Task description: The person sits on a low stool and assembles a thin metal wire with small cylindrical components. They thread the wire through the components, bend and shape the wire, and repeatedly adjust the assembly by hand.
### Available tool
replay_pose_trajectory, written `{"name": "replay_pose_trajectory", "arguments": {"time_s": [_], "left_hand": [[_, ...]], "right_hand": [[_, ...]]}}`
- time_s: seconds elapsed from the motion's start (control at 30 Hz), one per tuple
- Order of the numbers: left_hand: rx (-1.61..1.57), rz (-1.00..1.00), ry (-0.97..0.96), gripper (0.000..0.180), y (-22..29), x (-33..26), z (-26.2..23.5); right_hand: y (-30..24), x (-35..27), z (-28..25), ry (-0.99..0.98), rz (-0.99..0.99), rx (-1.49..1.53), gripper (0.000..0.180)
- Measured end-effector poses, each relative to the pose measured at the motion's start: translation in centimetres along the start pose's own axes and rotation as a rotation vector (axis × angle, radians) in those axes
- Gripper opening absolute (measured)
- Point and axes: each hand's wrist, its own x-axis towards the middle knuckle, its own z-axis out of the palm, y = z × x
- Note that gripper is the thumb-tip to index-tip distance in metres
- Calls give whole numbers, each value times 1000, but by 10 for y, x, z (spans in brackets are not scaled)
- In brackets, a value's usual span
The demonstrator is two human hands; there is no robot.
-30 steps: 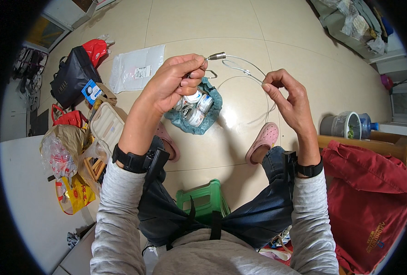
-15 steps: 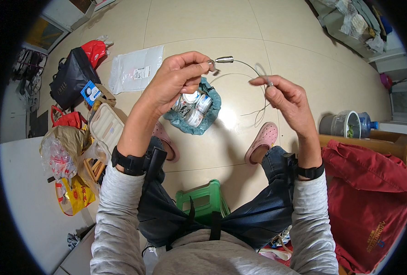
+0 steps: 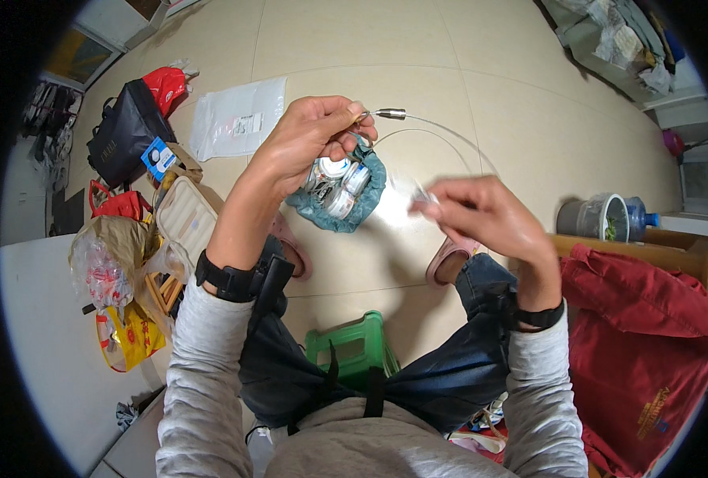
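Observation:
My left hand (image 3: 310,142) is closed, pinching the metal hook end of a thin steel cable between thumb and forefinger. A silver cylindrical fitting (image 3: 390,114) sits on the cable just past those fingertips. From there the cable (image 3: 448,131) arcs away to the right. My right hand (image 3: 485,209), smeared by motion, pinches a small silvery piece on the cable at its fingertips; its details are blurred. Below my left hand, on the floor, stands an open teal plastic bag (image 3: 378,182) holding several lidded jars (image 3: 340,203).
A white plastic mailer (image 3: 234,119) lies on the tiled floor (image 3: 354,40). Bags and boxes, including a black bag (image 3: 131,123), crowd the left side. A green stool (image 3: 354,342) is between my legs. At right are a red jacket (image 3: 641,342) and a bucket (image 3: 613,215).
My right hand has moved down and left, its fingers now lower near the middle. The cable has swung into a wider arc. My left hand keeps its grip, nearly still.

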Motion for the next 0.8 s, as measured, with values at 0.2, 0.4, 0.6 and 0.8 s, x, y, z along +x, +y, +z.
{"name": "replay_pose_trajectory", "arguments": {"time_s": [0.2,0.4,0.6,0.8], "left_hand": [[-62,-18,-42,24,-7,1,11],[-64,2,-72,26,-7,-1,15],[-79,21,-99,27,-7,-2,14],[284,241,10,26,-9,-4,20]], "right_hand": [[21,41,26,513,-213,-224,21],[22,45,26,503,-193,-258,21],[22,49,28,497,-240,-198,21],[24,52,30,515,-260,-138,21]]}}
